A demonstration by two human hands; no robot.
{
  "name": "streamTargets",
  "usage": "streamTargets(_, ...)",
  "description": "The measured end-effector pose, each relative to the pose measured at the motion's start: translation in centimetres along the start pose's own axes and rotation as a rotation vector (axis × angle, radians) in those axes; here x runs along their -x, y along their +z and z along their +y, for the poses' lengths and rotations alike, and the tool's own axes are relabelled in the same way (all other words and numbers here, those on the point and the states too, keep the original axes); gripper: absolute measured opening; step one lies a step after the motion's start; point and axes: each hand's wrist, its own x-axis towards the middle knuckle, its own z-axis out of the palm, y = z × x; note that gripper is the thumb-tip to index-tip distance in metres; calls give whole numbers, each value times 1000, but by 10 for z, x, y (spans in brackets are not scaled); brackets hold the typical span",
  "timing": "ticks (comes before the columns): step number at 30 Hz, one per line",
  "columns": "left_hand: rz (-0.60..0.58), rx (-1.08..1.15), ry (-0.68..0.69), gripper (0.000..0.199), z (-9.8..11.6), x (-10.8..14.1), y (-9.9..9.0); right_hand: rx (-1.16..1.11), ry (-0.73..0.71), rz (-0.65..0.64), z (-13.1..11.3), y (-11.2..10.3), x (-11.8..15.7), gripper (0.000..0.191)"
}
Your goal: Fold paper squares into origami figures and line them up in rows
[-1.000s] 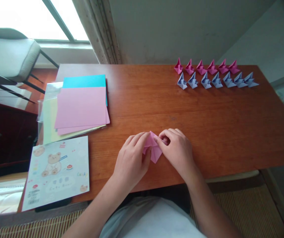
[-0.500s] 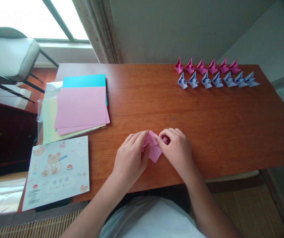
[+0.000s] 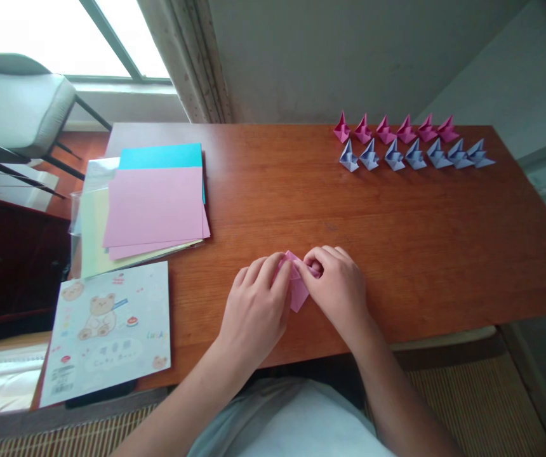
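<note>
A small folded piece of pink origami paper lies between my hands, close to the table's near edge. My left hand covers its left side, with the thumb and fingers closed on the paper near the top. On the other side, my right hand pinches the right corner between thumb and curled fingers. A pointed tip shows above the fingertips and another points toward me. The rest of the paper is hidden under both hands.
Folded magenta paper figures stand in a row at the far right, behind a row of pale blue ones. At left lie pink sheets, a turquoise sheet and a bear-printed packet on the wooden table.
My left thumb has moved up toward the top of the pink paper, and the left hand now hides more of it. My right hand keeps nearly the same pinch.
</note>
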Motion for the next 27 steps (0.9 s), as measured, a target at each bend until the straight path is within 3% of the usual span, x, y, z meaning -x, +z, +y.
streamTargets(5, 5, -118, 142, 41, 9, 11, 2, 12, -1, -10, 0, 1, 0, 29)
streamTargets(9, -60, -153, 124, 47, 12, 12, 5, 14, 2, -3, 0, 1, -1, 31)
streamTargets(20, -28, -168, 122, 44, 14, 10, 6, 17, 1, 6, -1, 0, 2, 33)
streamTargets(27, -38, -203, 135, 41, 11, 12, 9, -101, -108, -11, 8, -2, -2, 15)
